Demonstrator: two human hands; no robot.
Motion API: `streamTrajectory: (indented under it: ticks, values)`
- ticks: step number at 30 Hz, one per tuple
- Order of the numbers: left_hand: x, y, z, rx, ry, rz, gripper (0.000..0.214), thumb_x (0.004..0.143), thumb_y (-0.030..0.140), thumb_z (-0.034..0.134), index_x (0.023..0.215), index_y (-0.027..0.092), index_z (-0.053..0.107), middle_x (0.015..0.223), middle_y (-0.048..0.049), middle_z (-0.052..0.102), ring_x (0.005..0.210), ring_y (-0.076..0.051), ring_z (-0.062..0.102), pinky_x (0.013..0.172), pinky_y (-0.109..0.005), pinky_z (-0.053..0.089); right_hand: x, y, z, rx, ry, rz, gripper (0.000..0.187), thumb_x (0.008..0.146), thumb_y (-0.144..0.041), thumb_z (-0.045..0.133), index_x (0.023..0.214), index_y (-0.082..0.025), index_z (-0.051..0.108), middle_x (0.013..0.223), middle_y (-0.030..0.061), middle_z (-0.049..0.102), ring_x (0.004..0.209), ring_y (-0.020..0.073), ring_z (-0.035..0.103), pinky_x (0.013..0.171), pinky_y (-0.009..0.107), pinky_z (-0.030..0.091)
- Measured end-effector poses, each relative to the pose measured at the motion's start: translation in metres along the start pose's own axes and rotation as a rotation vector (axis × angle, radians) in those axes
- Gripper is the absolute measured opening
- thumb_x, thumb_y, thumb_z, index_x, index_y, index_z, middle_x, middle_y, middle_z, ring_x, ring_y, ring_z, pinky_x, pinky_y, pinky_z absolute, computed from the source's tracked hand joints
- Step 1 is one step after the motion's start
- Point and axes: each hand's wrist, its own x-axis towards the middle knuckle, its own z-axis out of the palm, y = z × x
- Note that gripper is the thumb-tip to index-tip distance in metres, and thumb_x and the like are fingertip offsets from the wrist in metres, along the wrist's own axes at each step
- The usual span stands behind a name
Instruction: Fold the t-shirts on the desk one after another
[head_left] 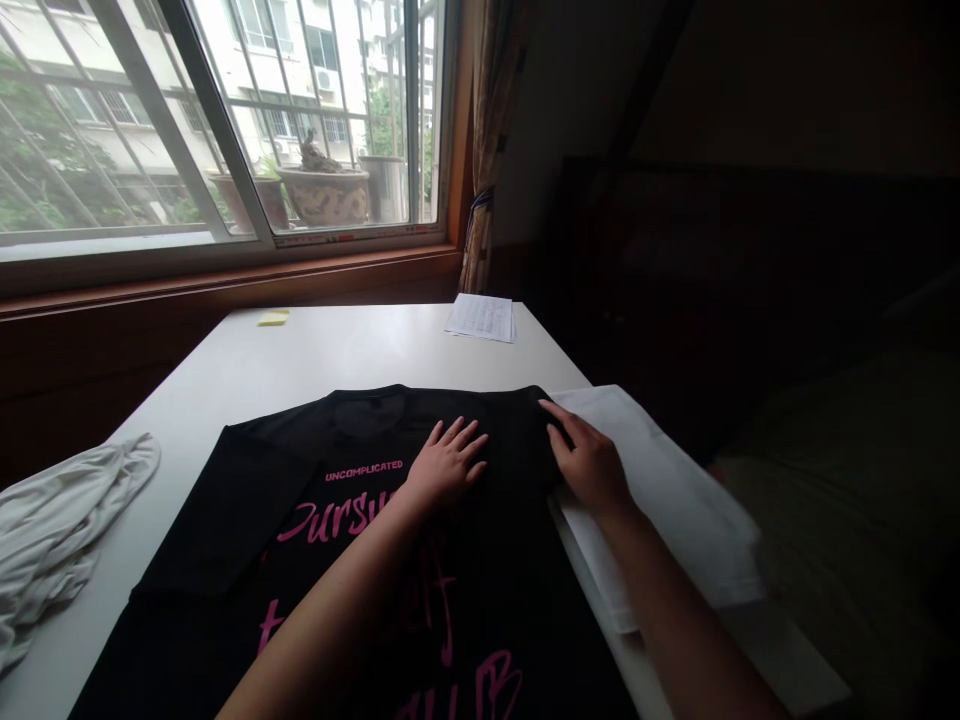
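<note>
A black T-shirt (247,520) with pink lettering lies spread flat on the white table (315,350), its collar pointing away from me. My left hand (448,462) rests palm down on the chest of the shirt, fingers spread and open. My right hand (587,458) lies at the shirt's right shoulder edge, fingers stretched out flat on the fabric, holding nothing. Under and beside that hand a folded white garment (675,500) sits at the table's right edge.
A crumpled light grey cloth (52,525) lies at the table's left edge. A sheet of printed paper (481,317) and a small yellow note (272,318) sit at the far side, below a barred window (225,120). Dark furniture lies to the right.
</note>
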Motion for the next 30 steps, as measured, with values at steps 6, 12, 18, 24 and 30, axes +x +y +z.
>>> streamTrajectory:
  ticks: [6, 12, 18, 24, 30]
  values:
    - [0.000, -0.006, -0.004, -0.297, 0.147, -0.074, 0.039, 0.096, 0.034, 0.058, 0.133, 0.022, 0.064, 0.146, -0.0115, 0.060, 0.142, -0.031, 0.047, 0.122, -0.054, 0.030, -0.006, -0.054, 0.001, 0.107, -0.489, -0.405, 0.070, 0.094, -0.005, 0.041, 0.156, -0.037, 0.040, 0.155, -0.0014, 0.050, 0.129, 0.0214, 0.060, 0.108, 0.040, 0.052]
    - [0.003, -0.023, -0.019, -0.649, 0.462, -0.429, 0.034, 0.102, 0.031, 0.041, 0.122, 0.019, 0.065, 0.115, -0.0120, 0.073, 0.108, -0.025, 0.068, 0.098, -0.042, 0.052, -0.037, -0.052, -0.002, 0.163, -0.516, -0.300, 0.070, 0.092, -0.019, 0.062, 0.155, -0.036, 0.038, 0.149, 0.0056, 0.054, 0.129, 0.0265, 0.057, 0.107, 0.047, 0.052]
    - [0.005, -0.033, -0.028, -0.907, 0.550, -0.674, 0.047, 0.102, 0.047, 0.046, 0.141, 0.020, 0.046, 0.120, -0.0111, 0.072, 0.117, -0.025, 0.065, 0.104, -0.046, 0.047, -0.064, -0.009, 0.001, -0.047, -0.419, -0.176, 0.047, 0.088, -0.017, 0.067, 0.133, -0.028, 0.057, 0.123, 0.0088, 0.064, 0.110, 0.0298, 0.064, 0.097, 0.051, 0.056]
    - [0.004, -0.037, -0.022, -0.651, 0.565, -0.510, 0.055, 0.083, 0.012, 0.066, 0.136, 0.022, 0.054, 0.120, -0.0088, 0.069, 0.111, -0.023, 0.067, 0.101, -0.042, 0.052, -0.070, -0.008, 0.004, -0.087, -0.402, -0.189, 0.023, 0.089, -0.009, 0.058, 0.105, -0.024, 0.063, 0.103, 0.0059, 0.065, 0.097, 0.0244, 0.064, 0.088, 0.041, 0.056]
    - [0.000, -0.049, -0.022, -0.583, 0.555, -0.457, 0.037, 0.086, 0.002, 0.054, 0.115, 0.022, 0.066, 0.116, -0.0067, 0.068, 0.090, -0.018, 0.072, 0.084, -0.033, 0.060, -0.072, -0.007, 0.002, -0.197, -0.393, -0.158, 0.018, 0.087, -0.006, 0.058, 0.094, -0.022, 0.064, 0.094, 0.0044, 0.064, 0.090, 0.0231, 0.062, 0.084, 0.039, 0.053]
